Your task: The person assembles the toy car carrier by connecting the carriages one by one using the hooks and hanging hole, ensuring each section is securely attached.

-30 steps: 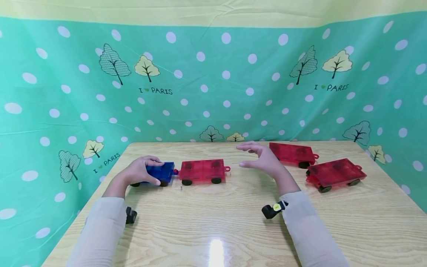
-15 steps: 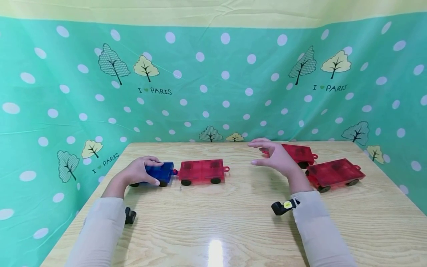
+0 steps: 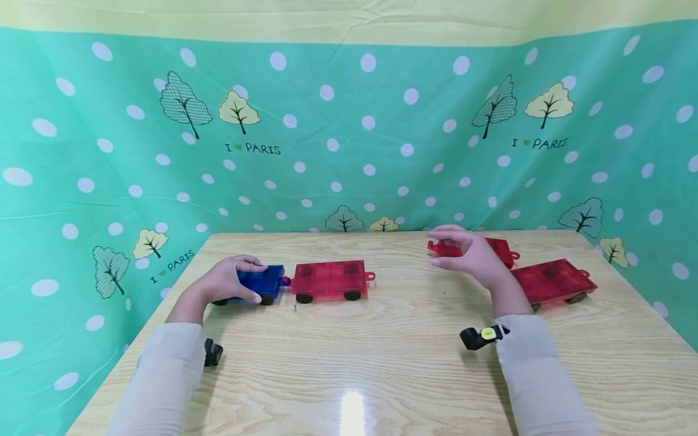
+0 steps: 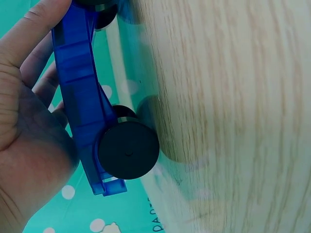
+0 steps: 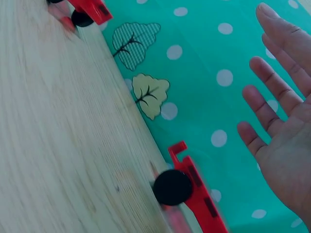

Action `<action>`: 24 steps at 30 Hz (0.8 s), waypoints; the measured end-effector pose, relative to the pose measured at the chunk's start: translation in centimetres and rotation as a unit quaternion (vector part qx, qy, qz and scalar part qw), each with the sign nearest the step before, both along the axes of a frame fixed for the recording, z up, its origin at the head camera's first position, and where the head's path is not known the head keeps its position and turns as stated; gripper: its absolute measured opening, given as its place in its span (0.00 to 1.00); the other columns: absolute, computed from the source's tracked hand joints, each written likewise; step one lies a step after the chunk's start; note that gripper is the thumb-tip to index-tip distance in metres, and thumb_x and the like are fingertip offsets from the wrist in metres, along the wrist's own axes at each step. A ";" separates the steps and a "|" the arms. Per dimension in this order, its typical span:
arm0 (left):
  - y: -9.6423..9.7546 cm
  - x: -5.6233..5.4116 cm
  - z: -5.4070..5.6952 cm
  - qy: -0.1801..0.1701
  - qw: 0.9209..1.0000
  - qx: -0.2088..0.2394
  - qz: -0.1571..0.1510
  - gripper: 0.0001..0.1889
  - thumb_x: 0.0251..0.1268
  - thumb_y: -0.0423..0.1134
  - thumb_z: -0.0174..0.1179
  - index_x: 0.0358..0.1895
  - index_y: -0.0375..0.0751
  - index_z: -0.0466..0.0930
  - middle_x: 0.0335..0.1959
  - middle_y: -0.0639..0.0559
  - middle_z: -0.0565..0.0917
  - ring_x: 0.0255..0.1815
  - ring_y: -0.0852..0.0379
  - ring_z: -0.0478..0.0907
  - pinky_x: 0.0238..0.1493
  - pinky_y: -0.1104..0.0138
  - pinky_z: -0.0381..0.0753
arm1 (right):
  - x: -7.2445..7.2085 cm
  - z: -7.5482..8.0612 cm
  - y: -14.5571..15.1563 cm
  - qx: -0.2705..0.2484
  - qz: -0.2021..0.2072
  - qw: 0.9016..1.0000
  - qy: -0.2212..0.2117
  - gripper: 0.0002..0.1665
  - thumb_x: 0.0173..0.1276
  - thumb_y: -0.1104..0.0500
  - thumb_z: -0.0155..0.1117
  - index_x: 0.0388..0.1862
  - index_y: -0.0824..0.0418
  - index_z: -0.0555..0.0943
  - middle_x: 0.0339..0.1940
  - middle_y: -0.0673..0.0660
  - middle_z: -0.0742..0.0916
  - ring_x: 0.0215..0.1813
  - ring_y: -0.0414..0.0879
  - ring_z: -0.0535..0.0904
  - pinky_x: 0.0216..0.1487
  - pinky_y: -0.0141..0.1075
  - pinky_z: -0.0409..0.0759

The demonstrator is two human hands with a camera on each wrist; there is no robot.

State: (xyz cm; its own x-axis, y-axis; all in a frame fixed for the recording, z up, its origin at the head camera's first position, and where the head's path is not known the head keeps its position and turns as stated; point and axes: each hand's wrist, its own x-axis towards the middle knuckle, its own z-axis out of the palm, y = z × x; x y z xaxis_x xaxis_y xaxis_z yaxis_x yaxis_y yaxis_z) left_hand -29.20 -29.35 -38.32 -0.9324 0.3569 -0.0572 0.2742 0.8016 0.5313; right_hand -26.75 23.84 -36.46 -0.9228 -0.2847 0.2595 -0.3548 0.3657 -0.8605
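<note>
On the left of the table my left hand grips a translucent blue toy train car by its long sides, its black wheels on the wood. A red toy car stands to its right, joined to it at the hitch. My right hand, fingers spread and bent with nothing between them, hovers over a second red car at the back right. That car's hook shows below the fingers in the right wrist view. The hand hides part of this car's deck.
A third red car stands at the right, close in front of the second one. Its left end is behind the right wrist. The wooden table backs onto a green dotted curtain.
My right hand has moved rightward from the middle of the table to over the back red car. The left hand and the blue car have stayed put.
</note>
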 end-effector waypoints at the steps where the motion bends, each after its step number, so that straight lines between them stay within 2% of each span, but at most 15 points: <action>1: 0.0 0.0 0.0 0.000 1.000 -0.001 0.001 0.41 0.40 0.50 0.80 0.62 0.38 0.78 0.65 0.39 0.71 0.67 0.32 0.60 0.62 0.39 0.65 | 0.0 0.0 0.2 0.003 -0.003 1.000 -0.001 0.35 0.59 0.60 0.75 0.66 0.58 0.76 0.66 0.53 0.74 0.69 0.51 0.65 0.54 0.32 0.77; 5: 0.0 0.0 0.0 -0.001 1.000 -0.002 0.003 0.41 0.40 0.51 0.80 0.62 0.39 0.78 0.65 0.39 0.71 0.67 0.32 0.60 0.62 0.38 0.65 | -0.3 0.2 1.3 0.016 -0.019 1.000 -0.004 0.35 0.59 0.58 0.75 0.66 0.57 0.76 0.66 0.54 0.74 0.70 0.52 0.63 0.58 0.40 0.77; 9: 0.0 0.0 0.0 0.000 1.000 -0.003 0.002 0.41 0.40 0.51 0.80 0.62 0.39 0.78 0.65 0.39 0.71 0.67 0.32 0.60 0.62 0.38 0.65 | -0.7 0.2 2.4 0.036 -0.041 0.998 -0.010 0.36 0.59 0.54 0.75 0.67 0.57 0.76 0.68 0.56 0.72 0.74 0.54 0.57 0.64 0.52 0.71; 15: -0.1 -0.1 -0.2 0.001 1.000 -0.003 0.000 0.41 0.40 0.51 0.80 0.62 0.39 0.78 0.65 0.39 0.71 0.67 0.32 0.60 0.62 0.38 0.65 | -1.3 0.1 3.7 0.050 -0.058 0.997 -0.015 0.36 0.60 0.54 0.75 0.67 0.58 0.75 0.72 0.58 0.69 0.73 0.56 0.59 0.65 0.57 0.67; 18: 0.0 -0.1 -0.1 -0.001 1.000 -0.001 0.002 0.41 0.40 0.51 0.80 0.62 0.39 0.78 0.65 0.39 0.71 0.67 0.32 0.60 0.62 0.38 0.65 | -1.7 0.2 4.2 0.057 -0.062 0.996 -0.022 0.38 0.59 0.52 0.75 0.68 0.58 0.74 0.72 0.57 0.69 0.72 0.57 0.60 0.62 0.46 0.73; 21: 0.0 -0.1 0.0 -0.005 1.000 0.003 0.004 0.41 0.39 0.50 0.80 0.62 0.39 0.78 0.65 0.39 0.71 0.67 0.32 0.60 0.62 0.38 0.65 | -2.0 0.4 4.7 0.068 -0.066 0.995 -0.037 0.39 0.60 0.51 0.74 0.69 0.56 0.73 0.72 0.58 0.69 0.71 0.58 0.60 0.54 0.34 0.76; 22: 0.0 -0.1 0.0 -0.006 1.000 0.005 0.004 0.41 0.39 0.50 0.80 0.62 0.39 0.78 0.65 0.39 0.71 0.67 0.32 0.60 0.62 0.38 0.65 | -2.1 0.5 4.9 0.071 -0.069 0.994 -0.045 0.39 0.61 0.52 0.74 0.70 0.56 0.72 0.72 0.58 0.69 0.71 0.58 0.59 0.52 0.32 0.76; 24: 0.0 -0.1 0.0 -0.007 1.000 0.007 0.005 0.41 0.39 0.50 0.81 0.62 0.40 0.78 0.65 0.39 0.71 0.67 0.32 0.60 0.62 0.38 0.65 | -2.2 0.5 5.3 0.078 -0.074 0.992 -0.062 0.39 0.61 0.53 0.73 0.71 0.54 0.72 0.72 0.60 0.68 0.71 0.60 0.58 0.54 0.38 0.77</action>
State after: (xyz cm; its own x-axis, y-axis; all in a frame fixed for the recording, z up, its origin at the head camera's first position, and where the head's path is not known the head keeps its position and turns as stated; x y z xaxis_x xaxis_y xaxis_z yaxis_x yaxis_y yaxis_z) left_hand -29.29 -29.35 -38.29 -0.9351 0.3482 -0.0657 0.2581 0.7964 0.5469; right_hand -28.99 29.16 -35.93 -0.9795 -0.1718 0.1048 -0.1824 0.5377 -0.8232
